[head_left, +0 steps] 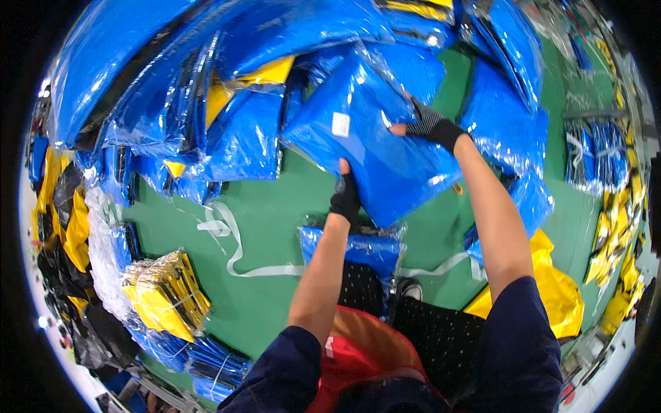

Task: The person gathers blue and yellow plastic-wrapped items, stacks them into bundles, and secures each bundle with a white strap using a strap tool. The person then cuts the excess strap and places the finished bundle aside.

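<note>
Both hands, left [346,196] and right [434,129], grip a film-wrapped blue packet [385,155] among similar packets [244,138]; white strap [268,271], possibly plastic, crosses green floor [265,220].

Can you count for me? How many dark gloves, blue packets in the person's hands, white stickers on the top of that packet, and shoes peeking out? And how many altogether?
Dark gloves: 2, one on the left hand and one on the right hand
Blue packet in the hands: 1
White sticker on it: 1
Shoe: 1
Total: 5
</note>
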Tool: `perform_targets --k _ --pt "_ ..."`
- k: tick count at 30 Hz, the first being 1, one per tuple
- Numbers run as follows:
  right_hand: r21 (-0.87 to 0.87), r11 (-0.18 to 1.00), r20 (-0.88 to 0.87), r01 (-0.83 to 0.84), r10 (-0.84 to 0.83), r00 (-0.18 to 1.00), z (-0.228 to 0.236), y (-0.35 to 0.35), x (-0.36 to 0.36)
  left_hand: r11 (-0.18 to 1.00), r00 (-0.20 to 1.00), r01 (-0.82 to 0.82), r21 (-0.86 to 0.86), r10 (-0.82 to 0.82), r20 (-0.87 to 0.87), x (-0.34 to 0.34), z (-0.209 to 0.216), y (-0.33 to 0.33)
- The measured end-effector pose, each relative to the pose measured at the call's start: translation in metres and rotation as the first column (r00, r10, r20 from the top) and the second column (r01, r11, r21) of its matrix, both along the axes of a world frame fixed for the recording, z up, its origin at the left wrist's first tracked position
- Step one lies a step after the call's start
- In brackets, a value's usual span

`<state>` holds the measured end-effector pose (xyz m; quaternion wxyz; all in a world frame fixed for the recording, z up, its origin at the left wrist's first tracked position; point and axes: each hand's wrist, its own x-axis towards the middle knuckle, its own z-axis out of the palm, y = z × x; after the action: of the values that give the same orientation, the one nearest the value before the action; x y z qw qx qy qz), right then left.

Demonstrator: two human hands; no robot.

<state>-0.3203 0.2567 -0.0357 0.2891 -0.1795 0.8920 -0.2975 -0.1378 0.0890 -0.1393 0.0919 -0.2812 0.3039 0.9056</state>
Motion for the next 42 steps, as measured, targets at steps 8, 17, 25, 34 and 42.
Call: perform_targets --k 8,17,25,34,42 --pt "-0.466 0.748 0.156 0.473 -0.457 0.876 0.107 0.058 0.091 0.797 0.93 0.146 -0.586 -0.313 -0.194 -0.005 0.167 -0.042" --pt "-0.66 0.553 0.294 0.509 -0.434 0.852 0.06 0.044 0.26 0.734 0.896 0.395 -0.552 -0.44 0.056 0.12 0.142 -0.109" --pt "-0.267 0.855 0.496 0.445 -0.274 0.824 0.015 0.04 0.408 0.6 0.843 0.525 -0.604 -0.463 0.274 0.335 0.078 -0.1" --pt "-0.261 0.906 0.39 0.334 -0.218 0.895 -0.014 0.045 0.39 -0.195 0.812 -0.043 -0.98 -0.578 0.08 0.139 0.157 -0.059" --pt "-0.161 0.763 0.484 0.626 -0.492 0.724 -0.02 0.027 0.305 -0.634 0.539 -0.046 -0.772 -0.667 0.515 0.089 0.113 0.041"
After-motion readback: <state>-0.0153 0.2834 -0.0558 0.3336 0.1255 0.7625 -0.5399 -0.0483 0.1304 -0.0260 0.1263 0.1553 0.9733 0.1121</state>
